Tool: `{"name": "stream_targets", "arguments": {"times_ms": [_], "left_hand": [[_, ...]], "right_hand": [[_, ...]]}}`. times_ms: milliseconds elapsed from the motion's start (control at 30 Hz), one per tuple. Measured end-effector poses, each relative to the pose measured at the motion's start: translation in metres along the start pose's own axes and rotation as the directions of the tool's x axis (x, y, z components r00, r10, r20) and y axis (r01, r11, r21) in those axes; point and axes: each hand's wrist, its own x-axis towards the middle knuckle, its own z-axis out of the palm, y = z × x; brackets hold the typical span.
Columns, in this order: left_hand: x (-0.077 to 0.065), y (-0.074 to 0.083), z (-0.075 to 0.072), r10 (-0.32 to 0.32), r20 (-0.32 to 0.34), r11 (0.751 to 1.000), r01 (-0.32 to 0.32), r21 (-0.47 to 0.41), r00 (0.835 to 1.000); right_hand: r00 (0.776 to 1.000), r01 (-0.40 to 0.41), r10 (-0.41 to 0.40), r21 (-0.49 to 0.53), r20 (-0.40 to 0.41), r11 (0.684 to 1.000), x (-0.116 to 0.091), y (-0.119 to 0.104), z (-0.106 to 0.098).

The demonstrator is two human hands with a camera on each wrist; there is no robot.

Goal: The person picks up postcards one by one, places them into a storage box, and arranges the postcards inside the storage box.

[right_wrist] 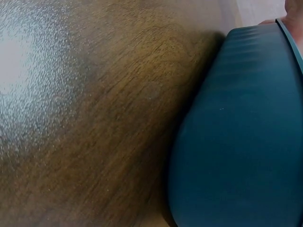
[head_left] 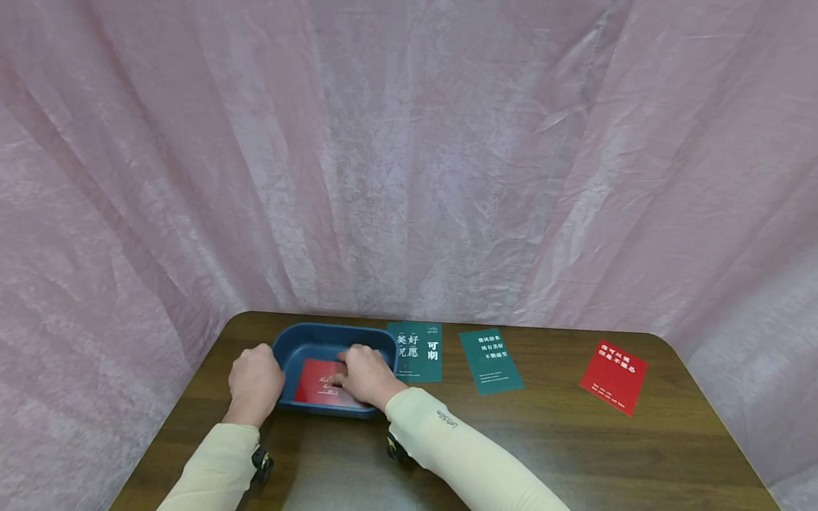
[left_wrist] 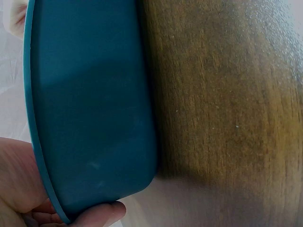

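A dark blue plastic basin (head_left: 297,348) stands at the left of the table. My left hand (head_left: 255,376) grips its left end, with the thumb on the outer wall (left_wrist: 94,113) and the other fingers over the rim in the left wrist view. Inside the basin lies a red card (head_left: 313,380) with white writing. My right hand (head_left: 367,372) reaches over the near right side into the basin, its bent fingers down at the red card. I cannot tell whether they pinch it. In the right wrist view the basin's outer wall (right_wrist: 236,132) hides these fingers.
A green card with large white characters (head_left: 422,355) lies just right of the basin, partly behind it. Farther right are a second green card (head_left: 491,360) and another red card (head_left: 613,376). Pink curtains (head_left: 409,156) hang behind the wooden table (head_left: 549,440).
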Motion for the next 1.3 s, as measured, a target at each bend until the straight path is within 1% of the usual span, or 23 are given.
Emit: {"name": "stream_targets", "arguments": {"times_ms": [67, 133, 267, 367, 433, 567, 733, 833, 967, 1233, 1300], "left_hand": [[0.001, 0.001, 0.001, 0.004, 0.013, 1.000, -0.004, 0.000, 1.000], [0.001, 0.002, 0.001, 0.006, 0.028, 1.000, -0.006, -0.003, 1.000], [0.001, -0.001, 0.001, 0.003, 0.049, 1.000, -0.003, -0.005, 0.999], [0.002, -0.004, 0.000, 0.000, 0.055, 1.000, 0.000, -0.001, 0.998], [0.003, -0.006, 0.000, -0.001, 0.060, 1.000, 0.001, -0.001, 0.998], [0.005, -0.009, 0.000, -0.005, 0.056, 1.000, 0.005, -0.004, 0.998], [0.005, -0.013, 0.000, -0.006, 0.045, 1.000, 0.006, -0.002, 0.999], [0.006, -0.014, -0.002, -0.002, 0.046, 1.000, 0.003, -0.002, 0.999], [0.005, -0.015, -0.002, -0.003, 0.047, 1.000, 0.003, 0.001, 0.999], [0.006, -0.015, -0.001, -0.003, 0.048, 1.000, 0.003, 0.000, 0.999], [0.006, -0.015, -0.001, -0.001, 0.043, 1.000, 0.001, 0.002, 0.999]], "right_hand": [[1.000, -0.010, 0.010, 0.012, -0.013, 1.000, -0.001, 0.002, -0.001], [1.000, -0.016, 0.017, 0.056, -0.025, 0.998, -0.002, 0.002, -0.002], [0.998, 0.026, -0.020, 0.134, -0.052, 0.991, -0.006, 0.002, -0.010], [0.995, 0.056, -0.042, 0.158, -0.092, 0.986, -0.009, 0.003, -0.019], [0.991, 0.063, -0.041, 0.173, -0.127, 0.983, -0.010, 0.006, -0.027], [0.980, 0.061, -0.020, 0.202, -0.199, 0.977, -0.014, 0.021, -0.043], [0.961, 0.032, 0.029, 0.215, -0.275, 0.976, -0.023, 0.050, -0.067], [0.943, -0.003, 0.075, 0.218, -0.324, 0.976, -0.031, 0.070, -0.079], [0.907, -0.062, 0.148, 0.223, -0.394, 0.973, -0.041, 0.098, -0.091], [0.813, -0.181, 0.275, 0.227, -0.513, 0.957, -0.066, 0.151, -0.114], [0.798, -0.209, 0.298, 0.224, -0.524, 0.952, -0.073, 0.163, -0.119]]}}
